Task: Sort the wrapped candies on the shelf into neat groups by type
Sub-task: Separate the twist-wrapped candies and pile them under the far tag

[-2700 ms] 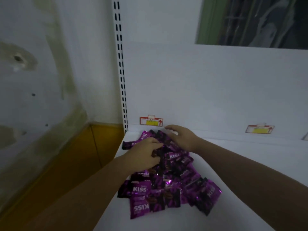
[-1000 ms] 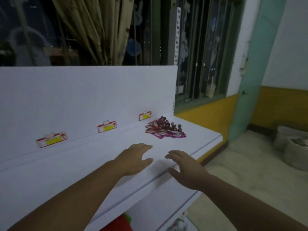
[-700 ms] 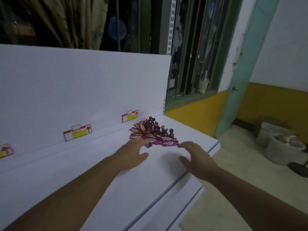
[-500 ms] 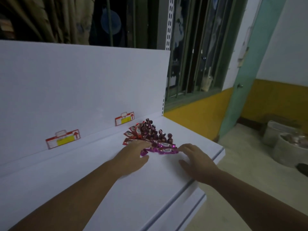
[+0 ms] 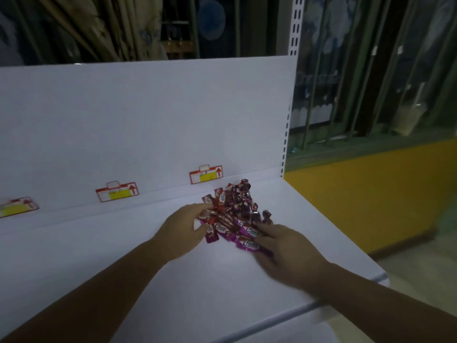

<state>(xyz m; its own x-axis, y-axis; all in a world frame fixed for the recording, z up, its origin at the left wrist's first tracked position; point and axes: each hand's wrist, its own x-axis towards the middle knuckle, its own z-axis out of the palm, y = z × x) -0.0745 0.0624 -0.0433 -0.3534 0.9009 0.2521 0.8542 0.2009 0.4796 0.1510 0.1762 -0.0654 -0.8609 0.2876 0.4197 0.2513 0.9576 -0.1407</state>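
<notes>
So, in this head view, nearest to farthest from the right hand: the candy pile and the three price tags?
1. Candy pile, touching the right hand.
2. Right price tag, just behind the pile.
3. Middle price tag, further left.
4. Left price tag, far left edge.

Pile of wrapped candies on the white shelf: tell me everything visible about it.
The pile of wrapped candies is an overlapping, unsorted heap of glossy foil-like wrappers: flat purple packets lettered "Choco" nearest, flat red packets left and behind, small dark purple twist-wrapped pieces at the back right. It lies on the white shelf near its right end, below a red and yellow price tag. The left hand touches its left edge; the right hand rests on the near purple packets.
</notes>
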